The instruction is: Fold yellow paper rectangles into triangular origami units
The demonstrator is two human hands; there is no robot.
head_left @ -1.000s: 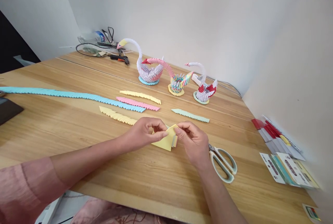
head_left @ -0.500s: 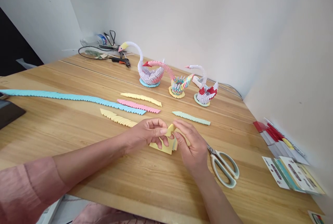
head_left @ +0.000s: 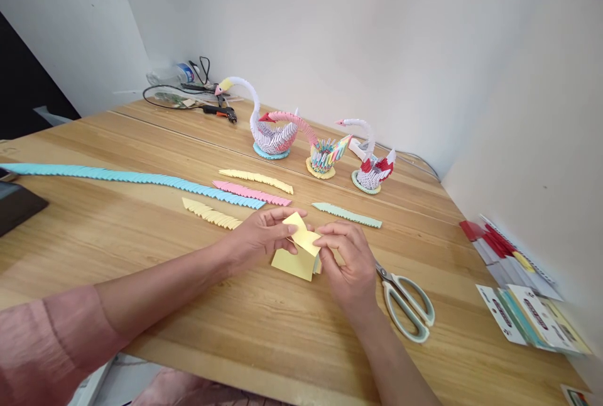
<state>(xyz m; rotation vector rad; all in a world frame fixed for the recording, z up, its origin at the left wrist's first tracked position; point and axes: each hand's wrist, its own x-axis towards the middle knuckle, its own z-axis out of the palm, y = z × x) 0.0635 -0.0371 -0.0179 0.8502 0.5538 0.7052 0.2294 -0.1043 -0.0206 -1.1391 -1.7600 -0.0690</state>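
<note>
Pinching a small creased yellow paper piece (head_left: 304, 236) at opposite ends with half-curled left hand (head_left: 261, 234) and right hand (head_left: 348, 263).

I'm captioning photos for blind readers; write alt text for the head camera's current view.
The left hand and right hand hold creased yellow paper above a wooden table, with scissors to the right. Beyond lie strips of folded paper, and three paper swans stand farther back.

Pale walls, wooden table (head_left: 245, 330).
</note>
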